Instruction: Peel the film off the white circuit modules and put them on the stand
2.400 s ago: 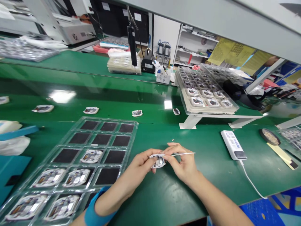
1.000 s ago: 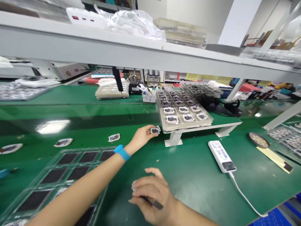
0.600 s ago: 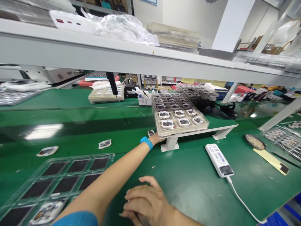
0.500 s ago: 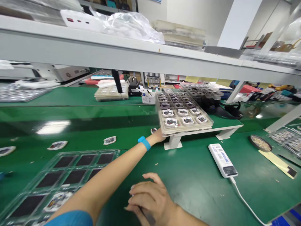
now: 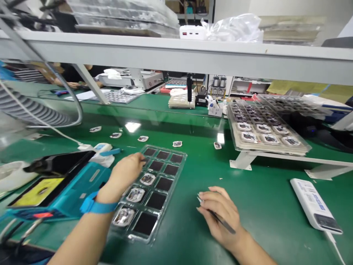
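In the head view, the left hand (image 5: 128, 169) is at the far left part of a clear blister tray (image 5: 173, 186), its fingertips over a pocket in the left column, second row from the far end. Working well here probably means handling any part by its white rim, lowering it flat and square to the dark pad, and not pressing on the exposed board. The forearm, with its blue wristband (image 5: 106, 207), crosses above the left column, so it is best held high enough to miss the white-rimmed circuit modules (image 5: 135, 195) lying in the near pockets of the middle column. The left grip is narrow, fingertips drawn together; whether anything sits between them cannot be told. The right hand (image 5: 220, 213) hangs over the table (image 5: 190, 239), right of the tray, its grip closed around dark tweezers (image 5: 222, 221). Their points are best kept away from the boards. More loose modules (image 5: 177, 144) lie spaced in a row beyond the tray.
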